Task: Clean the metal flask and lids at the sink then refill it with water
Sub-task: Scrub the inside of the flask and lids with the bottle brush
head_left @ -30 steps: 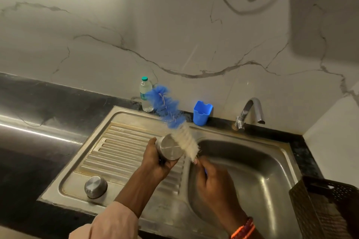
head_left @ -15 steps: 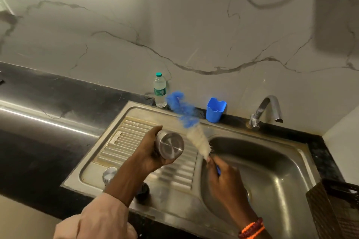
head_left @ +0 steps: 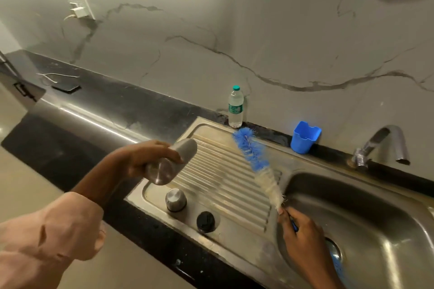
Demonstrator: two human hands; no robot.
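Flask's mouth faces away, can't see inside, and the brush handle is mostly buried in the right hand (head_left: 303, 232). Left hand (head_left: 143, 157) wraps around the flask (head_left: 173, 162), held over the draining board, base toward the camera, long axis tilting up and away. Right hand clamps the brush (head_left: 256, 162), bristles angling up-left toward the flask. Steel lid (head_left: 175, 199) and black cap (head_left: 205, 221) sit below the left hand.

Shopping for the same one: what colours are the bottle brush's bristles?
Blue at the tip, white toward the handle on the bottle brush; head view.
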